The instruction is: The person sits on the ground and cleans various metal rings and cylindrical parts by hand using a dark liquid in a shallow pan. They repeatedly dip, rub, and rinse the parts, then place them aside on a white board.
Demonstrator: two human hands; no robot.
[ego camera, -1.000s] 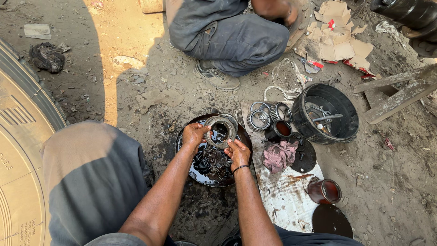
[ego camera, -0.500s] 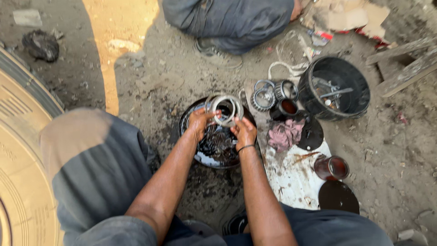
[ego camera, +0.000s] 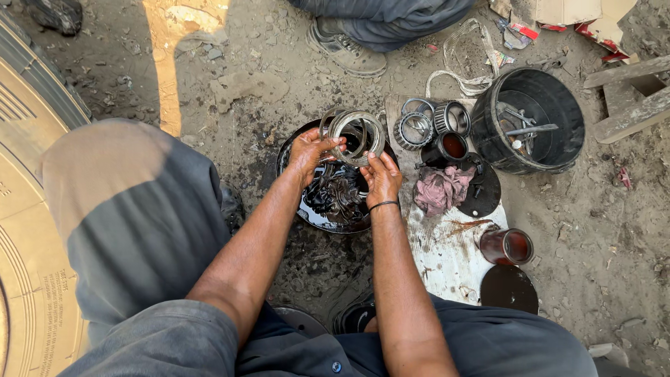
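My left hand (ego camera: 311, 151) and my right hand (ego camera: 382, 177) together hold a metal bearing ring (ego camera: 356, 137) over a round black pan (ego camera: 299, 150) filled with dark oily liquid. The ring is tilted and blurred. My left fingers grip its left rim, my right fingers its lower right rim. A dark band sits on my right wrist. Both forearms reach forward from my crouched knees.
Two roller bearings (ego camera: 433, 124) and a small cup of red liquid (ego camera: 453, 146) lie right of the pan. A pink rag (ego camera: 441, 190) rests on a board (ego camera: 447, 258). A black bucket (ego camera: 534, 119) holds tools. Another person's shoe (ego camera: 345, 52) is beyond. A large tyre (ego camera: 28, 209) stands left.
The bearing ring has been lifted and turned in my hands above the pan. The camera has tilted down, so the crouching person beyond has slid out of the top of the view.
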